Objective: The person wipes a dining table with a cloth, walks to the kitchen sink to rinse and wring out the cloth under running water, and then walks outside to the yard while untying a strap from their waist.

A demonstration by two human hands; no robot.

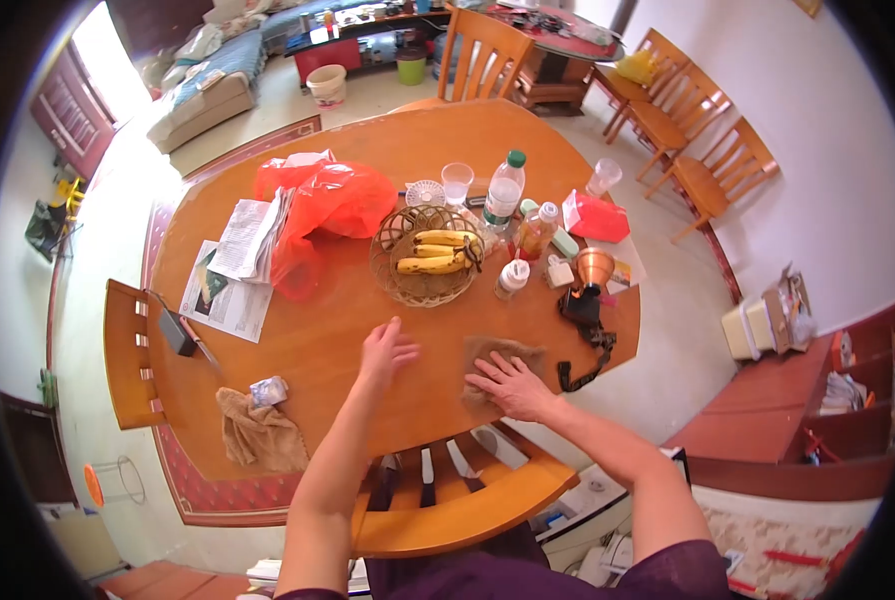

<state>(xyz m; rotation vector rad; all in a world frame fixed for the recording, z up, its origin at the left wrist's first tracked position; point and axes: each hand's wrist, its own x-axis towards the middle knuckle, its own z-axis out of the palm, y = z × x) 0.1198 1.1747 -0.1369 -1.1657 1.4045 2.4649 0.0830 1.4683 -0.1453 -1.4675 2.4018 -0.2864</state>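
Note:
My right hand (515,388) lies flat, fingers spread, on a brown cloth (507,350) near the table's front edge. My left hand (387,352) is over the bare wood to the left of it, with its fingers apart and nothing held. Just beyond the hands stands a woven basket (392,278) with several bananas (435,252) in it. A small white-capped bottle (512,278) is beyond my right hand. A second brown cloth (262,430) lies crumpled at the front left, touching a small whitish packet (268,391).
A red plastic bag (337,200) and papers (247,240) lie at the left. Toward the right stand a green-capped bottle (504,190), an amber-liquid bottle (536,232), a red box (597,218) and a headlamp (592,275) with a strap. A chair (467,520) stands against the front edge.

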